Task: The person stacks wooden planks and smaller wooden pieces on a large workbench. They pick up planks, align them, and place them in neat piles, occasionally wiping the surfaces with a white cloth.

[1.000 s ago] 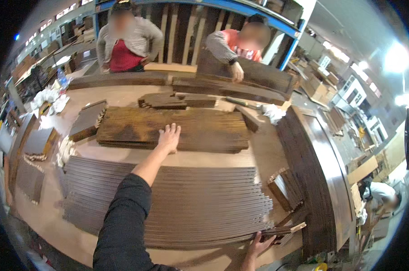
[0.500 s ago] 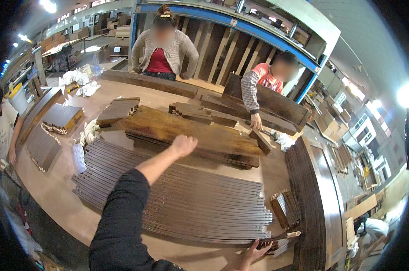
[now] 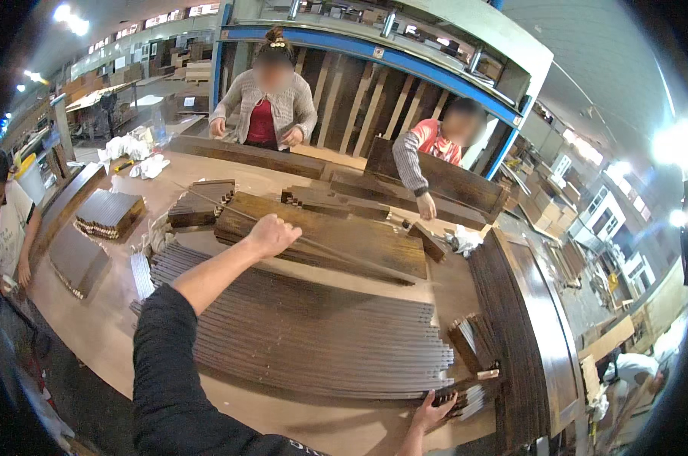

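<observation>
Shifted toward nine o'clock since half a second ago, the bare left hand [image 3: 274,235] is now above the long, flat, dark brown wooden panel [image 3: 344,245], near its nine-o'clock end. Across the tabletop [image 3: 459,285], a person in a beige cardigan [image 3: 292,106] has brought both hands from the hips to the front. The panel lies at twelve o'clock of a wide row of long, thin, dark brown wooden slats [image 3: 313,327]. The left fingers are curled loosely; whether they hold anything, I cannot tell. At five o'clock, the right hand [image 3: 433,414] has its fingers partly spread against a bundle of short, dark brown wooden strips [image 3: 471,400]; whether they grip it, I cannot tell. Crumpled white cloth [image 3: 465,240] lies beyond the panel's three-o'clock end.
</observation>
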Demonstrator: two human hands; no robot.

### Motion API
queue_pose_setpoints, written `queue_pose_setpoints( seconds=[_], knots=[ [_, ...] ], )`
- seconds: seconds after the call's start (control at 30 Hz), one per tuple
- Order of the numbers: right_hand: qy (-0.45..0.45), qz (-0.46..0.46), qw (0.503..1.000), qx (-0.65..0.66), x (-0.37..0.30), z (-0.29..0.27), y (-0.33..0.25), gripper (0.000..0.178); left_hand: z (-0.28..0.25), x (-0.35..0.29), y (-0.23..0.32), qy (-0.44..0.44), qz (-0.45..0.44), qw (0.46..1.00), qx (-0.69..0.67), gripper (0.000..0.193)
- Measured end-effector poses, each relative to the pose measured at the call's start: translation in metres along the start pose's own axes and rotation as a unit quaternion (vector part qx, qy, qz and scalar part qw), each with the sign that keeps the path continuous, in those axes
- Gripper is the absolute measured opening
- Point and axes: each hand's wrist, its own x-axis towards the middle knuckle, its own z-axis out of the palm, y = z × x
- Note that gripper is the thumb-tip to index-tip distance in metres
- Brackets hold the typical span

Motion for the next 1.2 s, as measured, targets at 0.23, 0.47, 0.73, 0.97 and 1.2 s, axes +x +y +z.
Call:
queue_pose_setpoints(
  seconds=[0.23,0.47,0.73,0.97,1.2],
  knots=[
    [-0.042,0.061,0.966,0.246,0.002,-0.024,-0.039,0.082,-0.182,-0.057,0.059,0.164,0.124,0.974,-0.092,0.070],
    [-0.102,0.043,0.972,0.208,0.034,-0.042,-0.020,0.079,-0.246,-0.148,0.117,0.130,0.089,0.966,-0.203,0.056],
    [-0.123,-0.152,0.963,0.187,0.080,-0.116,-0.122,0.077,-0.236,-0.162,0.136,0.053,0.132,0.970,-0.196,0.064],
    [-0.137,-0.157,0.967,0.146,0.085,-0.121,-0.118,0.065,-0.218,-0.142,0.156,0.043,0.165,0.968,-0.186,0.066],
    [-0.134,-0.074,0.967,0.205,0.089,-0.115,-0.115,0.042,-0.192,-0.131,0.150,0.056,0.182,0.964,-0.186,0.063]
  ],
)
